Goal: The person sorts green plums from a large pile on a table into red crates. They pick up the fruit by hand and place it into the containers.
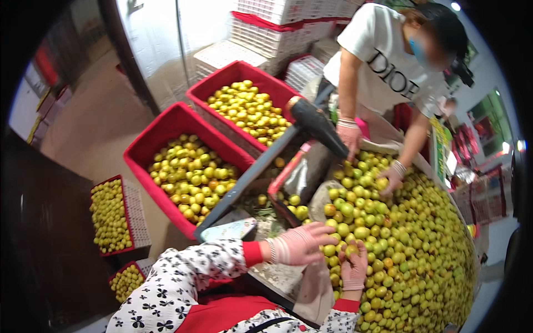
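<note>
Green-yellow jujubes (399, 258), some with reddish patches, form a large sloping heap before me. My right hand (354, 268), in a pink-and-white glove with bare fingertips, is palm up at the heap's near edge. Its fingers curl around a single jujube (352, 250). Palm down, my gloved left hand (302, 244) reaches over the heap's left edge with its fingers extended, close to the right hand's fingertips. Its palm is hidden; no fruit shows in it. A pale cloth (314, 287) lines this edge of the heap.
Two red-lined crates (156, 200) (195, 89) hold sorted-looking jujubes beyond a grey bar (250, 181). A dark hair-dryer-shaped object (318, 125) rests across it. Opposite, a co-worker's gloved hands (391, 179) touch the heap. Smaller filled crates (110, 216) stand left; white crates (266, 37) are stacked behind.
</note>
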Demonstrator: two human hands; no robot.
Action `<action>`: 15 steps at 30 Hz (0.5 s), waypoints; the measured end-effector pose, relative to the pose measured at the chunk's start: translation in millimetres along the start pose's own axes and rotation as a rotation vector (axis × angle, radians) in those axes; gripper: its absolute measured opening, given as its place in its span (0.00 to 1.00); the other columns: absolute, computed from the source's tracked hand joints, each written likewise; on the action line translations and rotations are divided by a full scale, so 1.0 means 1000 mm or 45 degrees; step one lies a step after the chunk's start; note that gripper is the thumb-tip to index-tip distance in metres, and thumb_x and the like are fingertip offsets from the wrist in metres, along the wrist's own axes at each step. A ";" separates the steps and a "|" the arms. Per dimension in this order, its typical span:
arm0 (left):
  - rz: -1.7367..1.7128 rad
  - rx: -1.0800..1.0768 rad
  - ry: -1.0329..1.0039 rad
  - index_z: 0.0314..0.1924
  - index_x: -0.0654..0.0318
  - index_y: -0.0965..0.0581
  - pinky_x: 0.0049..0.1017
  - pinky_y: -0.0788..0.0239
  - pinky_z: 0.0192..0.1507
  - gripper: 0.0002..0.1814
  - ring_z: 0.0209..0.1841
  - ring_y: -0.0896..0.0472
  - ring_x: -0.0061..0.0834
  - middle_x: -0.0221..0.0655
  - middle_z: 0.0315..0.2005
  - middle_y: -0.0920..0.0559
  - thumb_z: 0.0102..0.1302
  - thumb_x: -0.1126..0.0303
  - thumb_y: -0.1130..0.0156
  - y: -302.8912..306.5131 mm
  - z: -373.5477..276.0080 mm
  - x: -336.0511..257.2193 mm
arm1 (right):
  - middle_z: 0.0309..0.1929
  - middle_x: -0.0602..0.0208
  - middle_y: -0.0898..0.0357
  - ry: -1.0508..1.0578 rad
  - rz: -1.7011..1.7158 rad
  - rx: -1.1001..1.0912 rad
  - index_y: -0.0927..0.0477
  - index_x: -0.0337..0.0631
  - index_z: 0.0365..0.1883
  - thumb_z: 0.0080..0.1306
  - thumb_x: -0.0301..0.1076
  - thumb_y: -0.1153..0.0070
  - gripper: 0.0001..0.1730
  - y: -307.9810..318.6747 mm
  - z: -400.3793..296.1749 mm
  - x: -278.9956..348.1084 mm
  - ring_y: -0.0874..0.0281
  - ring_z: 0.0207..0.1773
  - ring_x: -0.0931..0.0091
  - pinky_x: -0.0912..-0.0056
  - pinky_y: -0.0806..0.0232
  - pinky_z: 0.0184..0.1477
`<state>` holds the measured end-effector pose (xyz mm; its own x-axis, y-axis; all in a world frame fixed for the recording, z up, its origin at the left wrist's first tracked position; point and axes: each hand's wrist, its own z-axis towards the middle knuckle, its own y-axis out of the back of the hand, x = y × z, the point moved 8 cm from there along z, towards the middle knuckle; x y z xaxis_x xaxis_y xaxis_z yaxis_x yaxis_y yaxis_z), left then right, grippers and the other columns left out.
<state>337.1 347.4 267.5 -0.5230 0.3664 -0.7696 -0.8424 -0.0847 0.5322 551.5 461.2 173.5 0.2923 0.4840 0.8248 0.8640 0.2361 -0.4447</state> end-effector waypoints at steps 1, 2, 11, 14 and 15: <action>0.343 0.095 -0.067 0.68 0.47 0.32 0.53 0.45 0.70 0.33 0.72 0.39 0.50 0.41 0.70 0.35 0.64 0.51 0.36 -0.032 0.015 -0.007 | 0.58 0.65 0.26 0.053 -0.080 -0.090 0.31 0.46 0.61 0.68 0.23 0.44 0.24 0.001 -0.003 0.006 0.21 0.53 0.65 0.63 0.22 0.51; 0.461 0.222 -0.054 0.68 0.45 0.32 0.58 0.48 0.69 0.34 0.73 0.40 0.50 0.38 0.71 0.36 0.64 0.48 0.37 -0.053 0.036 -0.006 | 0.58 0.66 0.26 0.094 -0.100 -0.071 0.31 0.45 0.61 0.67 0.23 0.43 0.24 0.003 -0.006 0.013 0.20 0.51 0.67 0.64 0.22 0.49; 0.840 0.568 0.079 0.73 0.34 0.37 0.68 0.70 0.71 0.39 0.76 0.48 0.45 0.28 0.75 0.41 0.63 0.33 0.47 -0.116 0.112 0.074 | 0.52 0.60 0.20 0.162 0.202 -0.185 0.33 0.44 0.64 0.69 0.40 0.37 0.29 0.031 0.000 0.033 0.16 0.38 0.70 0.70 0.20 0.30; 0.926 0.464 0.169 0.70 0.33 0.34 0.65 0.68 0.72 0.34 0.76 0.48 0.42 0.26 0.74 0.41 0.67 0.34 0.50 -0.097 0.119 0.091 | 0.47 0.60 0.19 0.212 0.295 -0.284 0.31 0.46 0.61 0.68 0.44 0.37 0.27 0.042 -0.003 0.032 0.16 0.34 0.71 0.69 0.22 0.27; 0.956 0.468 0.239 0.70 0.34 0.33 0.63 0.65 0.72 0.33 0.76 0.50 0.43 0.27 0.74 0.41 0.69 0.36 0.52 -0.082 0.119 0.096 | 0.46 0.60 0.18 0.217 0.333 -0.307 0.30 0.46 0.60 0.68 0.45 0.37 0.27 0.045 -0.002 0.030 0.17 0.33 0.71 0.69 0.23 0.26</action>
<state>371.5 500.0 191.8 -0.9657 0.1709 -0.1954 -0.1851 0.0744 0.9799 600.1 484.3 179.1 0.5620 0.3498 0.7495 0.8167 -0.0913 -0.5698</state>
